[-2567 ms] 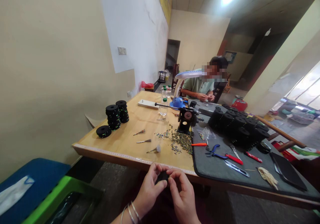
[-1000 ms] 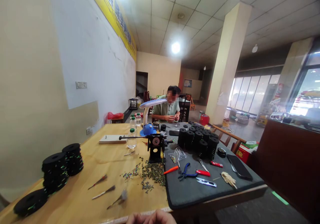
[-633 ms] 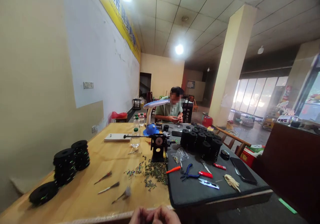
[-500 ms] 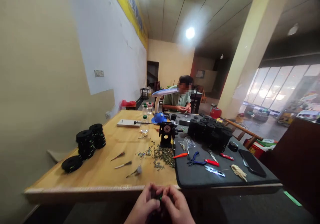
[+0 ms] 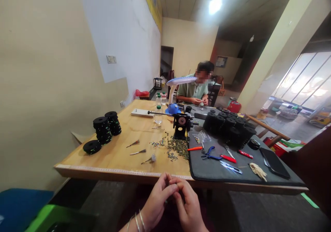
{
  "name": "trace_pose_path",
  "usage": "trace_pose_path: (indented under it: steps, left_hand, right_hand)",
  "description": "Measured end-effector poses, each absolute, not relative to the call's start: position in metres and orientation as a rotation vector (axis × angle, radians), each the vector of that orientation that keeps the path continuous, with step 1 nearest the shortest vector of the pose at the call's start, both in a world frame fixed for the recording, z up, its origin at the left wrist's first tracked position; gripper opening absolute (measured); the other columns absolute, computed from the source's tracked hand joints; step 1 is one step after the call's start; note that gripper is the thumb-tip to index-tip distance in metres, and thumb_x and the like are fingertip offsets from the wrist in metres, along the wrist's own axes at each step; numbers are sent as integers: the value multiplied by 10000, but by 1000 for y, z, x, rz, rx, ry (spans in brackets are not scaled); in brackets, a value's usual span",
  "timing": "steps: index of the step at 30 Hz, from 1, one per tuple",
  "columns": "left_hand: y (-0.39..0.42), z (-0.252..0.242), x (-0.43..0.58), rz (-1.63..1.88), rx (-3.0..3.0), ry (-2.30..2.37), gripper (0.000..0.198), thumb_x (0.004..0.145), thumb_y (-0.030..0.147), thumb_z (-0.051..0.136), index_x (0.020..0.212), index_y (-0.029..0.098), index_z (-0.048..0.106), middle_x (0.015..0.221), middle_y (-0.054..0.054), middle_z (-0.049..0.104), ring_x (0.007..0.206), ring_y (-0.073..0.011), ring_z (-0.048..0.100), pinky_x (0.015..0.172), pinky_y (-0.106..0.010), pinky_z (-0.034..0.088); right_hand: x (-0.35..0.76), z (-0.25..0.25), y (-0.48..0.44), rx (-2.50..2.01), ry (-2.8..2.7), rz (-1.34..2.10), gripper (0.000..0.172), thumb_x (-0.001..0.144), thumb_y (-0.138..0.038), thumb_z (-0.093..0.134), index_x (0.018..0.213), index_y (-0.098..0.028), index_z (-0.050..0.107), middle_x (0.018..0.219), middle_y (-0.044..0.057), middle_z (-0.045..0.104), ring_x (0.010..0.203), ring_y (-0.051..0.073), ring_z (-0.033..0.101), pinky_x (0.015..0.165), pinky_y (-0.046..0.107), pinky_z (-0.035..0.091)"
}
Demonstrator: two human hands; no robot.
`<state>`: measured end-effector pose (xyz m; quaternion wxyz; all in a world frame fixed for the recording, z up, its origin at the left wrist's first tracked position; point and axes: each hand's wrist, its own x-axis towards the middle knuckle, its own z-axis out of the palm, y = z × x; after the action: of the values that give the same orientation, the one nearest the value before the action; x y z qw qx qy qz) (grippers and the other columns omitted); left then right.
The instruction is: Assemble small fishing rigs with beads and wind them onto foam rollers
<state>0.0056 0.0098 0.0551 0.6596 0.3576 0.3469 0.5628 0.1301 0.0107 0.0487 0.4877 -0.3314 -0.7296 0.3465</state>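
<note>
Just off the table's near edge, my left hand (image 5: 158,198) and my right hand (image 5: 188,201) meet with fingertips pressed together. Both are closed, and whatever sits between the fingers is hidden or too small to name. Bangles circle my left wrist. Beyond the hands, a heap of small dark metal pieces (image 5: 178,148) lies on the wooden table (image 5: 108,156), at the foot of a black crank-driven device (image 5: 180,125). Left of the heap lie three thin brush-like tools, one being a pale-tipped brush (image 5: 152,158).
Black spools (image 5: 102,130) stand at the left; many more black spools (image 5: 230,126) crowd the dark mat (image 5: 207,172). Blue pliers (image 5: 210,153), snips (image 5: 231,167) and a glove (image 5: 258,171) lie there. Behind a desk lamp (image 5: 172,108) sits another person (image 5: 191,90).
My view has tilted down and turned left, so the table appears higher and stools show at lower left. My hands stay together; the small green glint between them is now hidden.
</note>
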Motion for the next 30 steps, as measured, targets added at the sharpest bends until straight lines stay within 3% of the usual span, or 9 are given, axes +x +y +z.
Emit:
trace_pose_path:
  steps: [8,16,21,25,30]
  left_hand:
    - [8,54,6,1251,808,753,80,770,191,579,766,186,500,757,21,512,735,-131,456,677,-242,381]
    - [12,46,2,1258,1002,756,36,842,220,529,856,193,509,852,-6,530,864,-162,477,815,-297,384]
    - [15,40,-7,1231,1167,727,205,818,204,552,1014,207,493,1032,-52,551,1063,-227,470,946,-373,342]
    - [15,37,-14,1280,1333,913,354,758,146,620,1074,219,477,1083,-61,562,1094,-240,486,980,-377,330]
    - [15,33,-27,1357,1425,1092,446,713,147,671,1113,221,486,1114,-75,580,1084,-254,517,977,-376,352]
  right_hand:
    - [130,47,11,-786,-1770,811,127,899,-188,441,891,-207,566,1001,90,622,978,219,583,865,323,468]
    - [132,39,14,-761,-1703,832,98,893,-190,460,847,-212,544,1018,86,618,1006,225,576,872,318,453]
    - [134,28,20,-805,-1548,980,119,893,-256,490,799,-205,542,1029,86,630,975,224,586,840,310,462]
    - [132,19,26,-854,-1430,1045,151,862,-317,552,778,-193,570,1002,89,649,972,237,587,851,329,460]
    - [127,14,32,-956,-1283,1137,267,826,-431,578,773,-170,599,937,104,660,692,184,611,622,280,507]
